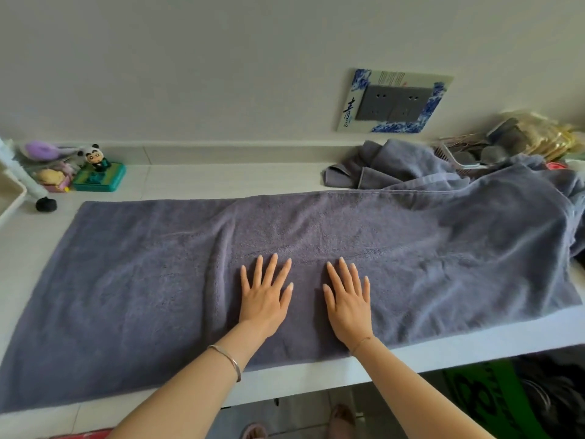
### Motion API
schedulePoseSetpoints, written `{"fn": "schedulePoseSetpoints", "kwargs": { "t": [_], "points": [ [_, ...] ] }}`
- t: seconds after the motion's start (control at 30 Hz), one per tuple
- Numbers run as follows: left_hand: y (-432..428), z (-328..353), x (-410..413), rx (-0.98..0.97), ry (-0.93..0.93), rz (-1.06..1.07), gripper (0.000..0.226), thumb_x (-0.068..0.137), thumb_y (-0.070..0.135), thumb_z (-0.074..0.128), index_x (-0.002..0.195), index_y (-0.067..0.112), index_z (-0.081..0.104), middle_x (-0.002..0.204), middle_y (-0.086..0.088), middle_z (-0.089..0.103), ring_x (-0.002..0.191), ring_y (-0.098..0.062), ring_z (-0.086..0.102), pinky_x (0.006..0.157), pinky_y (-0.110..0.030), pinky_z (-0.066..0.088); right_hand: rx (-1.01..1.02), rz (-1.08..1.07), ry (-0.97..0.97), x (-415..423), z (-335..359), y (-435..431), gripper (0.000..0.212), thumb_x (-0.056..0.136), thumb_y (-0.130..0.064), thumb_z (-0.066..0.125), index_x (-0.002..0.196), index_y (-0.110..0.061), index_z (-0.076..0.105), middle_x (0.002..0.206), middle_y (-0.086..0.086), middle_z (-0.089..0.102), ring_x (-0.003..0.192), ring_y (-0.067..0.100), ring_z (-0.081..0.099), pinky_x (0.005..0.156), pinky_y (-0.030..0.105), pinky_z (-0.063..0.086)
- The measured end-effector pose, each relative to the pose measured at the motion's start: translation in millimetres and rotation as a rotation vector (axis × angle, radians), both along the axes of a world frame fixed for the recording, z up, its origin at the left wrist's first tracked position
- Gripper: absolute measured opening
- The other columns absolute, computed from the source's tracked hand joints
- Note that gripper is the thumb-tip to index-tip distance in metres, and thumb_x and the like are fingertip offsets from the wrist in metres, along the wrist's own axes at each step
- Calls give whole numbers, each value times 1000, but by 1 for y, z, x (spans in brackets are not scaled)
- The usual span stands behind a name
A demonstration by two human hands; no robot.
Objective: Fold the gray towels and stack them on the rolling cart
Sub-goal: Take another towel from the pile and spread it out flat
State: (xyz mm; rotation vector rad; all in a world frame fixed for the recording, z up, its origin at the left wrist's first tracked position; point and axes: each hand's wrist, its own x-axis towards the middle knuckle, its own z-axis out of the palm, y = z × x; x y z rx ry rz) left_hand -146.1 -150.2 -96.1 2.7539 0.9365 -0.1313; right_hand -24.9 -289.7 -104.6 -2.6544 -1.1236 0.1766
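A large gray towel [133, 280] lies spread flat along the white counter [196, 179], its right end rumpled and running off the counter's right side. My left hand [264, 296] and my right hand [348, 301] lie palm down side by side on the towel's middle, fingers straight and spread. A second gray towel [389, 164] sits crumpled at the back right, against the wall. Part of the white rolling cart [11, 191], with a black caster [46, 204], shows at the far left edge.
Small toys and a green box [99, 177] stand at the back left corner. A wall socket plate with blue-white trim [394, 101] is above the crumpled towel. A basket with stones and packets [512, 141] fills the back right. The counter's front edge runs below my wrists.
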Motion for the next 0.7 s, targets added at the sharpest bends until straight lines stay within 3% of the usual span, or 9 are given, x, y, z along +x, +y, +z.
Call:
{"fn": "schedulePoseSetpoints", "kwargs": {
  "t": [0.07,0.1,0.27,0.5,0.7],
  "points": [
    [-11,0,19,-16,4,-65,65,80,52,-16,144,35,-13,160,2,-3,147,-28,-4,112,-55,-10,-34,-63,8,21,0,-22,84,80,-66,-22,150,-34,10,159,-8,1,147,16,-5,117,37,-12],
    [-18,1,27,-28,6,-71,68,78,53,-20,143,35,-16,159,3,-9,146,-27,-10,112,-54,-13,-40,-88,12,30,0,-33,84,79,-67,-23,150,-34,8,158,-9,0,146,15,-7,118,38,-11],
    [-46,2,77,-20,64,-56,58,100,49,10,148,30,-14,158,-3,-15,145,-30,-14,113,-57,-8,-93,-183,17,72,7,-89,80,78,-68,-23,148,-36,1,156,-11,-6,145,13,-12,117,35,-14],
    [-96,10,154,-59,88,-162,57,100,47,11,149,30,-13,158,-2,-17,145,-31,-15,115,-56,-7,-128,-263,84,139,9,-158,69,85,-64,-8,149,-37,-3,158,-9,-8,144,14,-15,117,36,-14],
    [-144,12,221,-66,116,-206,57,101,47,10,148,29,-16,158,-2,-19,144,-31,-17,115,-55,-7,-81,-281,92,191,9,-202,72,82,-64,-12,149,-38,-3,158,-10,-7,145,13,-14,117,36,-13]
  ]
}}
